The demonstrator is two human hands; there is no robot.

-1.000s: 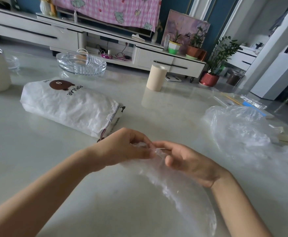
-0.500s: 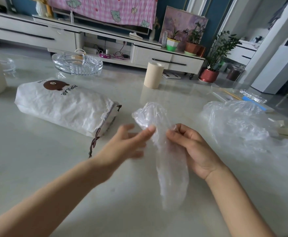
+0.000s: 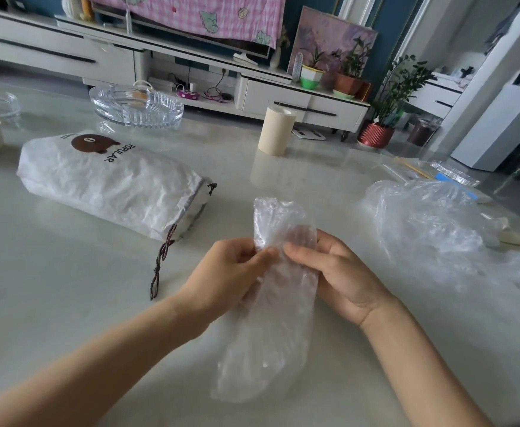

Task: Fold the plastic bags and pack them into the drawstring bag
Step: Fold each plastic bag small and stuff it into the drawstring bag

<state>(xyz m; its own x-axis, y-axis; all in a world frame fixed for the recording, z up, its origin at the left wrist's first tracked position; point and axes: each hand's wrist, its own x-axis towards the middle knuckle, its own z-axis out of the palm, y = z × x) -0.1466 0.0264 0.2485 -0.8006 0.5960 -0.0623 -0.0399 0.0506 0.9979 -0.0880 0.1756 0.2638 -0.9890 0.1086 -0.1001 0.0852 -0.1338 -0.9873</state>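
Both hands pinch a clear plastic bag (image 3: 271, 318) gathered into a long strip above a pale table (image 3: 67, 288). Its long axis runs away from the person, the far end pointing up past the fingertips. The left hand (image 3: 225, 278) and right hand (image 3: 342, 278) grip it from either side; half a second ago the left hand was open and only reaching. To the left lies the white drawstring bag (image 3: 113, 183), printed "POPULAR" beside a brown bear face. Loose plastic bags (image 3: 431, 229) sit at right.

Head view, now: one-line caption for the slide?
Left hand and right hand pinch a crumpled clear plastic bag at the pale glossy table, white bear-print drawstring bag lying at left.
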